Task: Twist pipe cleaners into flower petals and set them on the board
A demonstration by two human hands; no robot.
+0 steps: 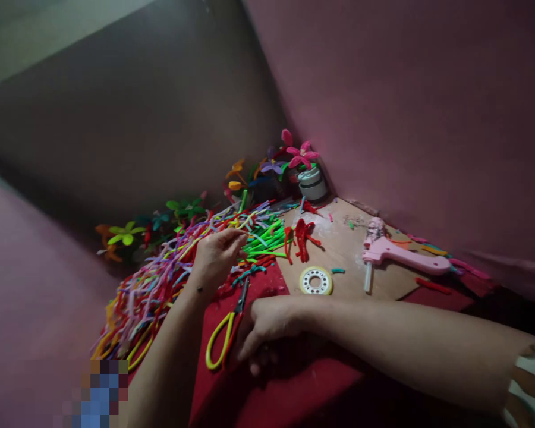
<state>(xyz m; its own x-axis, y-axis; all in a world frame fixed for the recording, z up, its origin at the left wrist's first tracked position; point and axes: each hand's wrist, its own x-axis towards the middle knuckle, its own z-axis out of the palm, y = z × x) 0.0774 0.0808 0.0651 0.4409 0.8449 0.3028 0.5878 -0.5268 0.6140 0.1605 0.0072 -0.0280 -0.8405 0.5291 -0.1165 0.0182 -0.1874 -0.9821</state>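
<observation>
My left hand [219,257] is over a heap of coloured pipe cleaners [160,284], thumb and fingertips pinched together. A light blue pipe cleaner [257,239] shows beside those fingertips, but I cannot tell whether it is gripped. Lower down, my right hand [270,324] is palm down with curled fingers, mostly in shadow. Whatever it may hold is hidden. Just left of it lie scissors [226,334] with yellow handles, and a thin red strip [234,336] runs between them and the fingers. Green pipe cleaners [267,238] lie bunched beyond the left hand.
Red bent pipe cleaner pieces [304,239], a yellow-rimmed wheel [316,281] and a pink glue gun [403,254] rest on a brown board [345,238]. Pipe cleaner flowers [303,154] and a white-lidded jar [312,183] stand near the walls. Red cloth [312,380] covers the front.
</observation>
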